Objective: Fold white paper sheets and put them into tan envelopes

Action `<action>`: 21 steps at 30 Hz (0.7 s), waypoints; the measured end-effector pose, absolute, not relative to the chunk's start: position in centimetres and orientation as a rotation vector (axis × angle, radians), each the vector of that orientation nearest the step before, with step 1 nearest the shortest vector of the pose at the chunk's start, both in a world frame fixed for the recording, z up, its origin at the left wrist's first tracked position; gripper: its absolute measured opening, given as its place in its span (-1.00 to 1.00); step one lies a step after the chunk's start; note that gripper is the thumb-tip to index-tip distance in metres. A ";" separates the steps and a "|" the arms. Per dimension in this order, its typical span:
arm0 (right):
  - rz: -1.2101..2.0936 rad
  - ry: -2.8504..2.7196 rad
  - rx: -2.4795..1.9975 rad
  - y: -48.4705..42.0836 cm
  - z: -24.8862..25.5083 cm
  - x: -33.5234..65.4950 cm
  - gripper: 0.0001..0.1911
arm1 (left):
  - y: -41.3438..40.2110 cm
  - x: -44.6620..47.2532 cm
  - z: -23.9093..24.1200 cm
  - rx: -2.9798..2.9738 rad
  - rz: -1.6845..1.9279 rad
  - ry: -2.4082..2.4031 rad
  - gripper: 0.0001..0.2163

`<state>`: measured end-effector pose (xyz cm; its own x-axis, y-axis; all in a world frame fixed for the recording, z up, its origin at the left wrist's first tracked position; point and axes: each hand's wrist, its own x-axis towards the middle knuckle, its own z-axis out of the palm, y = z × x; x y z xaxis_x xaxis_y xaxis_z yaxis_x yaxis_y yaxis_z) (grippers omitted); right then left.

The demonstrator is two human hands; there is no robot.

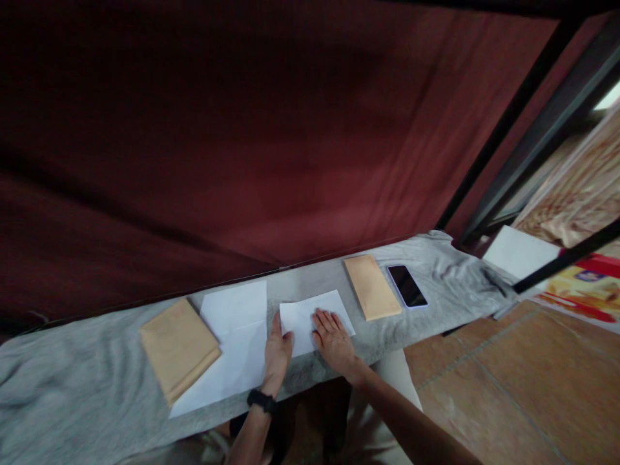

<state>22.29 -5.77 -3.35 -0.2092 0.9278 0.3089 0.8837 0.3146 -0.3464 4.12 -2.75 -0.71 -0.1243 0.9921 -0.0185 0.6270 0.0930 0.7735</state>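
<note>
A small white folded sheet (305, 313) lies on a narrow surface covered with grey cloth (72, 387). My right hand (333, 339) rests flat on the sheet's right part, fingers stretched out. My left hand (277, 352), with a black watch on its wrist, presses on edge against the sheet's left border, fingers straight and together. To the left, a larger white paper (232, 342) lies flat, with a stack of brown envelopes (178, 347) partly on it.
A second brown envelope stack (372, 286) and a dark phone (407, 285) lie to the right on the cloth. A dark red curtain (242, 129) hangs behind. A white sheet (520, 253) and a colourful box (586, 290) sit at far right. Tiled floor (523, 387) below.
</note>
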 end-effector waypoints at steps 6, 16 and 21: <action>0.082 -2.180 -1.629 -6.0 -3.1 23.8 -0.50 | -3.1 4.6 -0.8 1.569 0.870 1.885 -0.40; 0.080 -2.155 -1.691 -6.4 -3.2 24.5 -0.45 | -4.3 9.4 -0.8 2.237 0.853 1.796 -0.51; 0.084 -2.173 -1.690 -6.3 -3.8 24.4 -0.44 | -2.6 12.1 -3.0 2.393 0.594 1.595 -0.50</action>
